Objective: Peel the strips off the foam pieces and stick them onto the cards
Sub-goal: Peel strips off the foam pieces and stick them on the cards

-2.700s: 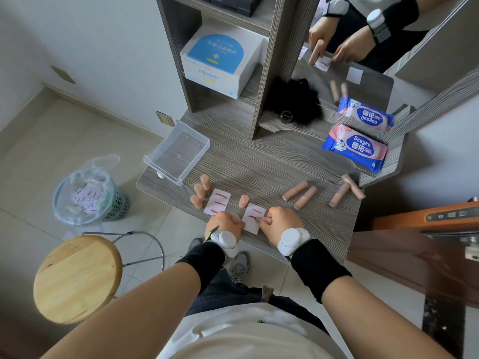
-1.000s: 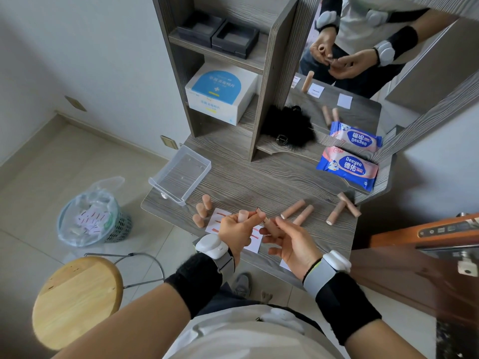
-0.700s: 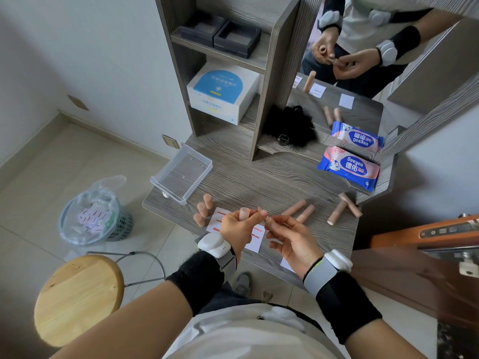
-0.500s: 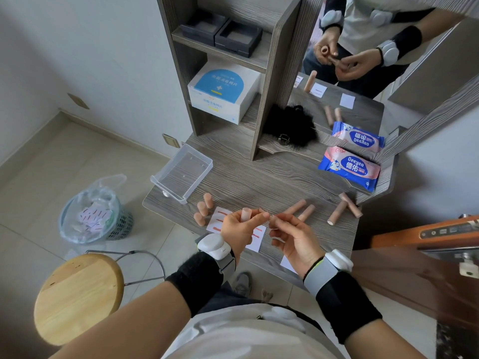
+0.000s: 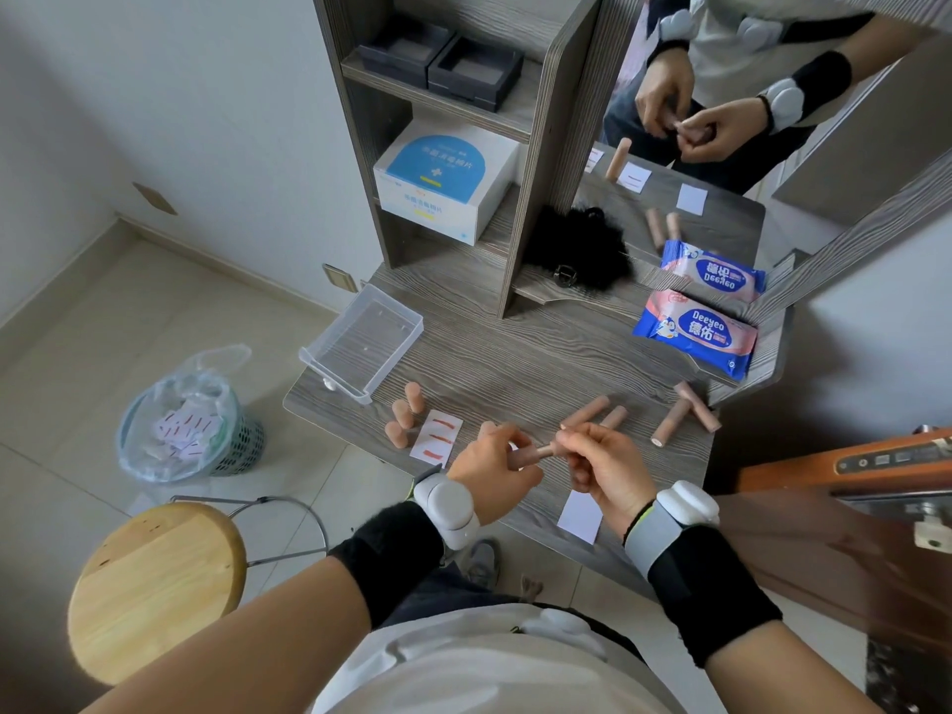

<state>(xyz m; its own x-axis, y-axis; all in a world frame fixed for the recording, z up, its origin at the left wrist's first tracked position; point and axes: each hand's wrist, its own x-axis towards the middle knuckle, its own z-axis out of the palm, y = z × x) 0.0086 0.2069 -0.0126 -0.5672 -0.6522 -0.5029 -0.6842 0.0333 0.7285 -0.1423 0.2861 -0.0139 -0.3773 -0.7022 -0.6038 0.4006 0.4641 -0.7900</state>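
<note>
Looking down on a grey wood-grain counter (image 5: 515, 363) from head height. Raised just above its near edge, one pink foam piece (image 5: 533, 456), roughly level, held between both hands. Left grip (image 5: 492, 468) curled round the piece's left end. Right grip (image 5: 600, 463) pinching the right end, thumb and forefinger pressed together. Too small to tell whether a strip is lifting.

On the counter, just left of the hands, a white card (image 5: 437, 438) bearing three red strips. Beside that card, three upright foam pieces (image 5: 407, 414). Just behind the hands, two foam pieces lying flat (image 5: 592, 412). Near the right edge, another pair of foam pieces (image 5: 680, 420). Below the right wrist, at the counter's near edge, a blank card (image 5: 580, 516).

Further back, a clear plastic tray (image 5: 360, 347) and a blue-and-pink wipes pack (image 5: 698, 334). On the floor to the left, a lined bin (image 5: 190, 420) and a round wooden stool (image 5: 154, 584).
</note>
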